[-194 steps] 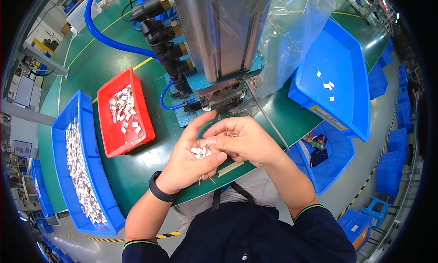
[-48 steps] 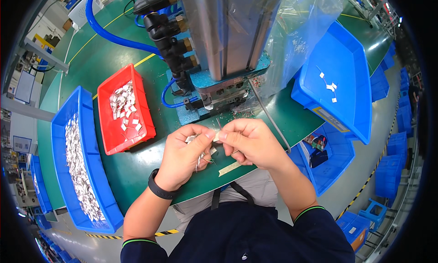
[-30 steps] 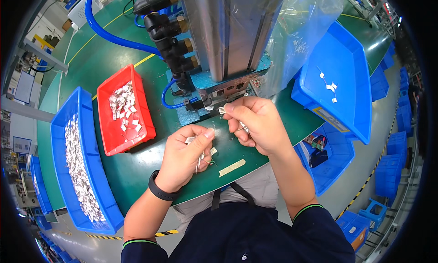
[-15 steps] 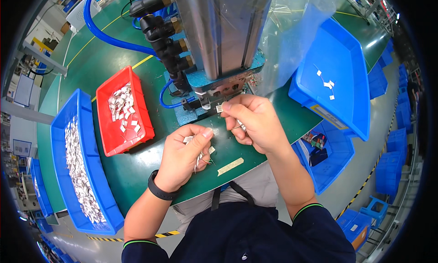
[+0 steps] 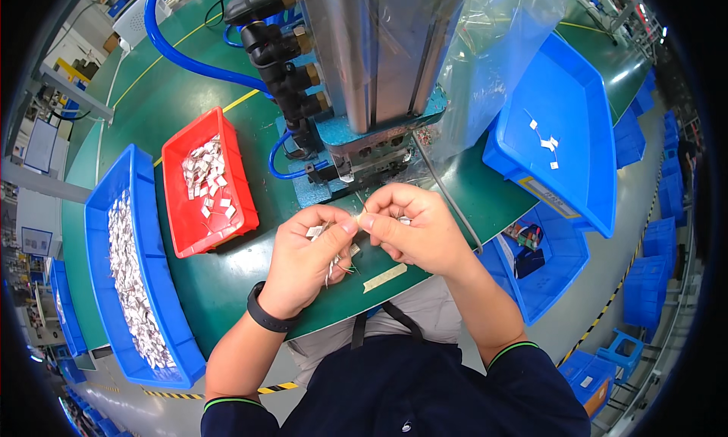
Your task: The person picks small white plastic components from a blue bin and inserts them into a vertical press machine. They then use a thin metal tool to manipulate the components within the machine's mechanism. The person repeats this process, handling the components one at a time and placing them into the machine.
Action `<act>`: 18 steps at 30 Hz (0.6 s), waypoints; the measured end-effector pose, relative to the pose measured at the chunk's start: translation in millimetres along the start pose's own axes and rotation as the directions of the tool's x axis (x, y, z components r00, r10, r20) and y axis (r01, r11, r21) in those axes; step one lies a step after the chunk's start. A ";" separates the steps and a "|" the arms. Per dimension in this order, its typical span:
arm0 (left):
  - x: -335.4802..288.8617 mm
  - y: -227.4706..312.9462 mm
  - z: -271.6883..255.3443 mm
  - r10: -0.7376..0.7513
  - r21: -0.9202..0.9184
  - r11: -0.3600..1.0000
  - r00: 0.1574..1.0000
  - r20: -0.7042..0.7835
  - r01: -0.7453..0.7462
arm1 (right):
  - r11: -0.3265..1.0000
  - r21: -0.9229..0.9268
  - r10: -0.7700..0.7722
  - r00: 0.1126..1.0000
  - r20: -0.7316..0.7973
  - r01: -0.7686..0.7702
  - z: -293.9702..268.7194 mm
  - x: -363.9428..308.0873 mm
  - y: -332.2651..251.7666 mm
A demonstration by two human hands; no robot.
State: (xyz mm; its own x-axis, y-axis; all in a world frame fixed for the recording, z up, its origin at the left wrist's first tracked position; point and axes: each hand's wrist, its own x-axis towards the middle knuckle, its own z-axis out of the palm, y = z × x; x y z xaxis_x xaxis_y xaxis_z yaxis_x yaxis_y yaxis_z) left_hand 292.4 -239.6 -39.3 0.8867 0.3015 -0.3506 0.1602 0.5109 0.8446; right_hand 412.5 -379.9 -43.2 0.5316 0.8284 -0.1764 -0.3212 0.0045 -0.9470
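The left hand (image 5: pixel 307 259) and right hand (image 5: pixel 413 228) meet fingertip to fingertip over the near edge of the green counter (image 5: pixel 189 285), just below the pneumatic press (image 5: pixel 364 65). The left hand is curled nearly closed around a small bunch of white parts (image 5: pixel 317 231) with thin coloured wires (image 5: pixel 341 266) trailing below its palm; its thumb and forefinger pinch toward the right hand. The right hand is likewise closed to a pinch, thumb and forefinger gripping one small white part (image 5: pixel 402 220) that is mostly hidden by the fingers. A black wristband (image 5: pixel 265 315) sits on the left wrist.

The press stands upright at the back, grey metal on a teal base, with blue air hoses (image 5: pixel 174 54) and a clear plastic bag (image 5: pixel 493 50) draped beside it. On the left lies a long blue bin (image 5: pixel 102 209) full of white pieces, and next to it a red tray (image 5: pixel 182 240) holding fewer of them. At right a tilted blue bin (image 5: pixel 584 179) holds a few white scraps. A pale strip of tape (image 5: pixel 384 278) lies on the counter just under the hands.
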 end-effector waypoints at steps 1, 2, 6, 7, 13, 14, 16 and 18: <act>0.3 -0.9 -0.5 0.005 0.005 1.000 1.000 0.005 -0.006 | 1.000 0.003 -0.003 1.000 -0.002 0.003 1.1 0.6 0.9; 0.3 -1.4 -0.6 0.011 0.010 1.000 1.000 0.011 -0.011 | 1.000 0.006 -0.006 1.000 -0.005 0.006 2.6 1.4 1.9; -1.1 1.0 0.9 0.021 -0.018 1.000 1.000 -0.016 -0.021 | 0.942 0.307 0.138 0.990 0.025 -0.139 2.0 3.6 -1.2; -1.5 2.8 1.8 0.036 -0.032 0.999 0.999 -0.039 -0.038 | 0.909 0.386 0.144 0.988 0.056 -0.155 0.4 4.1 -2.6; 0.8 5.7 -0.7 0.079 -0.133 0.987 0.990 -0.115 -0.094 | 0.980 -0.145 0.155 0.978 0.138 -0.135 -7.1 1.9 -3.7; 0.9 6.2 -0.5 0.076 -0.143 0.985 0.990 -0.118 -0.092 | 0.929 -0.368 0.087 0.984 0.155 -0.024 -4.9 1.9 -3.6; 0.6 6.1 0.0 0.078 -0.143 0.985 0.989 -0.127 -0.096 | 0.761 -0.634 -0.022 0.981 0.192 0.141 2.3 1.0 -4.5; 0.5 5.8 0.0 0.080 -0.142 0.985 0.988 -0.130 -0.099 | 0.617 -0.751 -0.115 0.971 0.208 0.234 11.7 -2.6 -7.1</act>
State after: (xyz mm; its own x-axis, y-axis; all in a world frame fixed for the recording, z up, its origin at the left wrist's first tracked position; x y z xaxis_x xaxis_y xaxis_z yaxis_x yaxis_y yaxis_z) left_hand 293.7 -236.5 -34.5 0.8326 0.4438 -0.3313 0.0085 0.5879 0.8089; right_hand 404.2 -375.6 -32.8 0.3903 0.9207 -0.0069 0.5148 -0.2245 -0.8274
